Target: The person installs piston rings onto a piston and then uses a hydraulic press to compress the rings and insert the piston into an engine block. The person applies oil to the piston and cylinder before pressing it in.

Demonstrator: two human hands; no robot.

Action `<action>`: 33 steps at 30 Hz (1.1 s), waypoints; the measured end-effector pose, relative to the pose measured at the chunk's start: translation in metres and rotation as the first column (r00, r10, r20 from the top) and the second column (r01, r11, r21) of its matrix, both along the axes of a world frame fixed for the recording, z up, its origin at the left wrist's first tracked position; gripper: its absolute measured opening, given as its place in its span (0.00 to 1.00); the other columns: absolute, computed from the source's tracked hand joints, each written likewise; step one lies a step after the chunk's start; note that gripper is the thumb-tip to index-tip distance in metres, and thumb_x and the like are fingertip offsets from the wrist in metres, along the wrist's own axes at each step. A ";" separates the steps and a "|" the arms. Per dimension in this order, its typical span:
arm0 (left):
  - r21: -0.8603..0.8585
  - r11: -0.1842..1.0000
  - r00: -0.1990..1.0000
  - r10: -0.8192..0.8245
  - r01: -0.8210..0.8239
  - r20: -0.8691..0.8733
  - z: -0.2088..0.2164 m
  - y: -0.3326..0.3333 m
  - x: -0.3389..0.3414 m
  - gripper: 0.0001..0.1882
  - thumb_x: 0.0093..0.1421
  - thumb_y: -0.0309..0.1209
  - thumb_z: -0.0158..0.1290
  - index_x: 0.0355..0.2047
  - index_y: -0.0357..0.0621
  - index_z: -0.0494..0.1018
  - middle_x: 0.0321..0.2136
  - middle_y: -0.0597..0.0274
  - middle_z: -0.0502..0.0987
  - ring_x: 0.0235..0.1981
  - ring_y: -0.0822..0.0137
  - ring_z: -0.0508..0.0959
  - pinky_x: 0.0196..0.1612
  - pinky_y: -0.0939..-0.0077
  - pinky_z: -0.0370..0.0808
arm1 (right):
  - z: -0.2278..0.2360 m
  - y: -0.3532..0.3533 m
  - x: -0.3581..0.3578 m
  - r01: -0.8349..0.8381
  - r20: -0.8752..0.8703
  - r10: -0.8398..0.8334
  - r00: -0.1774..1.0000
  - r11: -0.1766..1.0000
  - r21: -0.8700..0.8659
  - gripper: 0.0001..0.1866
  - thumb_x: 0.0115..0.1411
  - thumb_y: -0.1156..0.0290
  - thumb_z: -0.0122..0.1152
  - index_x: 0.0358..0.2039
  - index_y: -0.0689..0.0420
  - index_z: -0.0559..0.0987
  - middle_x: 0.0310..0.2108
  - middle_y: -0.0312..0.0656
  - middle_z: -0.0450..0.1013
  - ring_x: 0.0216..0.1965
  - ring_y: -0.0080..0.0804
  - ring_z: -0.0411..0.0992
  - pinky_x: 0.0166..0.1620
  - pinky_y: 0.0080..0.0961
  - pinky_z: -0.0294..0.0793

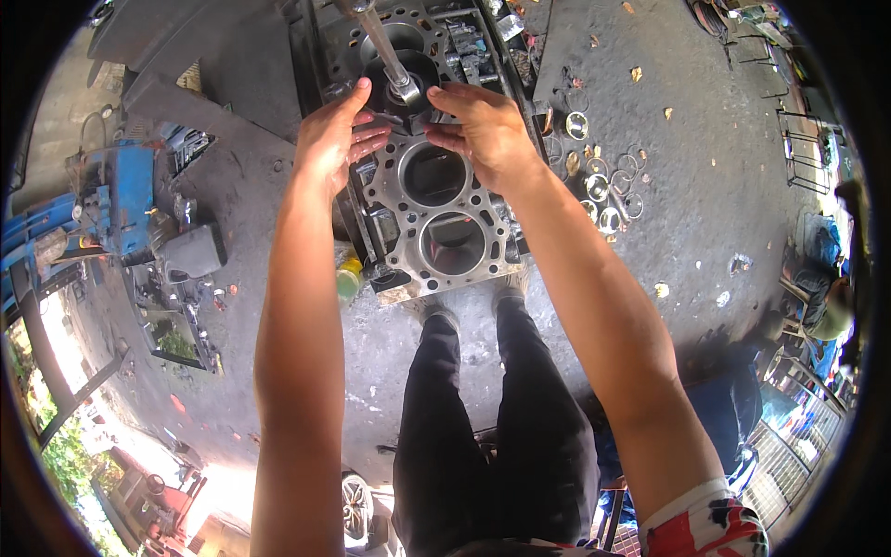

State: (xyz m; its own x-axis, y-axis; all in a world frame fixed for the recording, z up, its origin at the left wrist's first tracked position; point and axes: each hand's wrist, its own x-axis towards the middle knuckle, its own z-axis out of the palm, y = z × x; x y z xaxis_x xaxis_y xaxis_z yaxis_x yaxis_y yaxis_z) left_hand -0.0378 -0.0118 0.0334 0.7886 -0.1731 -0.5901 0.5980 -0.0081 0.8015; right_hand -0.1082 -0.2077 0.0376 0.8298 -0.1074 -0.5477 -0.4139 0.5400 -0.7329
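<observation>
I see two empty cylinder bores just below my fingers in the engine block (436, 218). My left hand (334, 139) and right hand (483, 130) flank the next bore, fingers spread wide, touching its rim. Between fingertips: piston (408, 93); its connecting rod (380, 42) rises beyond.

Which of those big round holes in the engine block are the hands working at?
The far one with the metal rod in it; both hands flank it. The two nearer holes lie untouched.

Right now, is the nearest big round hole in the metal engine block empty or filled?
Filled. The nearest round cylinder hole in the grey metal engine block holds a dark flat piston top just below its rim.
</observation>
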 end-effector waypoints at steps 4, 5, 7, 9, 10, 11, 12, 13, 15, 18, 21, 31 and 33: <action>0.095 0.995 1.000 -0.015 0.016 -0.010 0.001 -0.007 -0.004 0.41 0.59 0.51 0.67 0.57 0.28 0.67 0.50 0.44 0.69 0.45 0.50 0.82 0.48 0.58 0.84 | -0.006 0.009 0.008 -0.028 -0.090 0.017 0.996 0.991 -0.131 0.27 0.64 0.64 0.68 0.59 0.66 0.75 0.45 0.46 0.79 0.40 0.30 0.78 0.46 0.26 0.81; 0.152 0.988 0.999 -0.033 0.031 0.011 0.001 -0.007 -0.005 0.39 0.60 0.49 0.66 0.58 0.29 0.67 0.50 0.45 0.71 0.44 0.51 0.83 0.46 0.59 0.85 | -0.009 0.010 0.009 -0.037 -0.090 0.024 0.996 0.988 -0.149 0.27 0.65 0.65 0.66 0.59 0.66 0.73 0.45 0.45 0.78 0.41 0.32 0.78 0.47 0.29 0.80; 0.192 0.981 0.997 -0.042 0.028 0.068 0.001 -0.009 -0.007 0.36 0.62 0.47 0.64 0.59 0.30 0.68 0.49 0.46 0.73 0.42 0.53 0.84 0.43 0.61 0.86 | -0.014 0.007 0.010 -0.065 -0.078 0.052 0.996 0.982 -0.178 0.26 0.65 0.67 0.65 0.60 0.67 0.73 0.45 0.44 0.78 0.41 0.34 0.78 0.48 0.31 0.80; 0.155 0.988 0.992 -0.017 -0.003 0.128 -0.002 -0.012 -0.007 0.33 0.65 0.44 0.63 0.60 0.31 0.68 0.47 0.48 0.75 0.39 0.54 0.85 0.40 0.64 0.86 | -0.018 0.004 0.010 -0.107 -0.064 0.096 0.993 0.975 -0.194 0.25 0.66 0.69 0.64 0.59 0.67 0.73 0.44 0.44 0.78 0.40 0.34 0.78 0.46 0.30 0.81; 0.160 0.987 0.995 -0.020 0.003 0.102 -0.005 -0.014 -0.007 0.32 0.65 0.42 0.62 0.61 0.31 0.68 0.47 0.48 0.75 0.39 0.54 0.85 0.40 0.64 0.86 | -0.020 0.004 0.011 -0.111 -0.086 0.096 0.992 0.975 -0.191 0.23 0.66 0.69 0.64 0.58 0.67 0.74 0.44 0.44 0.78 0.39 0.33 0.78 0.45 0.29 0.82; 0.156 0.988 0.996 -0.022 0.009 0.082 -0.008 -0.016 -0.006 0.31 0.66 0.40 0.61 0.61 0.30 0.68 0.47 0.48 0.75 0.38 0.54 0.85 0.40 0.64 0.86 | -0.021 0.003 0.012 -0.113 -0.102 0.095 0.990 0.975 -0.189 0.22 0.66 0.70 0.63 0.57 0.67 0.74 0.43 0.44 0.78 0.39 0.33 0.79 0.44 0.29 0.82; 0.153 0.988 0.998 -0.025 0.015 0.063 -0.011 -0.017 -0.005 0.30 0.67 0.39 0.60 0.62 0.30 0.67 0.47 0.48 0.75 0.38 0.54 0.86 0.40 0.65 0.86 | -0.023 0.003 0.013 -0.125 -0.128 0.102 0.987 0.973 -0.193 0.21 0.67 0.71 0.63 0.57 0.67 0.75 0.43 0.44 0.78 0.38 0.33 0.79 0.44 0.28 0.82; 0.170 0.985 0.997 -0.017 0.003 0.077 -0.014 -0.018 -0.005 0.28 0.68 0.39 0.58 0.60 0.30 0.69 0.46 0.48 0.76 0.37 0.55 0.85 0.40 0.65 0.86 | -0.025 0.003 0.014 -0.120 -0.115 0.098 0.989 0.971 -0.205 0.20 0.67 0.72 0.63 0.56 0.67 0.75 0.43 0.43 0.78 0.38 0.33 0.79 0.43 0.28 0.83; 0.186 0.982 0.996 0.018 -0.035 0.092 -0.020 -0.019 -0.003 0.25 0.68 0.37 0.59 0.58 0.30 0.72 0.44 0.48 0.80 0.33 0.58 0.85 0.36 0.67 0.87 | -0.028 0.004 0.016 -0.137 -0.119 0.110 0.987 0.960 -0.243 0.18 0.67 0.73 0.62 0.55 0.67 0.77 0.42 0.43 0.79 0.37 0.32 0.79 0.43 0.28 0.83; 0.209 0.975 0.991 0.044 -0.069 0.123 -0.027 -0.018 -0.003 0.23 0.68 0.37 0.58 0.56 0.31 0.75 0.42 0.49 0.82 0.30 0.61 0.86 0.33 0.70 0.87 | -0.032 0.006 0.019 -0.120 -0.164 0.083 0.983 0.965 -0.234 0.17 0.67 0.73 0.61 0.54 0.67 0.77 0.41 0.44 0.79 0.36 0.31 0.79 0.40 0.26 0.84; 0.240 0.969 0.985 0.022 -0.062 0.169 -0.030 -0.017 -0.002 0.22 0.69 0.37 0.58 0.55 0.31 0.76 0.41 0.50 0.83 0.30 0.63 0.86 0.32 0.71 0.86 | -0.033 0.008 0.018 -0.157 -0.152 0.113 0.982 0.935 -0.320 0.17 0.67 0.73 0.61 0.53 0.68 0.77 0.41 0.44 0.79 0.34 0.31 0.79 0.37 0.24 0.85; 0.609 0.792 0.829 -0.362 0.033 0.425 -0.035 -0.003 -0.009 0.38 0.59 0.49 0.64 0.62 0.36 0.70 0.54 0.45 0.76 0.54 0.55 0.77 0.55 0.59 0.78 | -0.032 -0.004 0.032 -0.316 -0.239 0.217 0.947 0.481 -0.818 0.16 0.54 0.61 0.61 0.35 0.60 0.86 0.35 0.57 0.82 0.42 0.48 0.82 0.49 0.36 0.81; 0.728 0.684 0.732 -0.514 0.037 0.446 -0.043 0.000 -0.026 0.60 0.46 0.66 0.67 0.69 0.39 0.60 0.67 0.40 0.61 0.72 0.46 0.54 0.72 0.49 0.55 | -0.036 -0.008 0.034 -0.323 -0.235 0.256 0.938 0.393 -0.861 0.16 0.54 0.60 0.61 0.35 0.59 0.86 0.37 0.57 0.82 0.45 0.51 0.81 0.51 0.39 0.79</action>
